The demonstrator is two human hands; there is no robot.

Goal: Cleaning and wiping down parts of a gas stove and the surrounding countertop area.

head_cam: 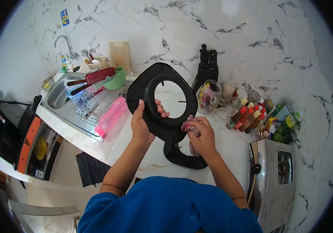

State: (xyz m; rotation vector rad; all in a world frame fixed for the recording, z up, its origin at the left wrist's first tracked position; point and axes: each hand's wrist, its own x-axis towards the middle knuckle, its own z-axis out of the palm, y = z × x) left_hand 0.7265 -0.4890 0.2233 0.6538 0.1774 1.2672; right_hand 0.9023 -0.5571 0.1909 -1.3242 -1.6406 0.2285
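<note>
My left hand [143, 125] grips the left side of a black gas-stove pan support [143, 78], thumb on the near face and fingers through its round opening. The support is raised and tilted over the counter. Bunched in my right hand [202, 135] is a red-and-white cloth [191, 125], pressed against the support's lower right edge. A second black ring-shaped support [173, 157] lies on the counter below, partly hidden by the raised one and by my right hand.
A steel sink [51, 97] with stacked dishes and a pink bottle [112, 115] stands left. Behind are a cutting board [119, 54] and a knife block [208, 72]. Jars [210, 96] and sauce bottles [246, 118] crowd the right, beside a steel gas stove [271, 177].
</note>
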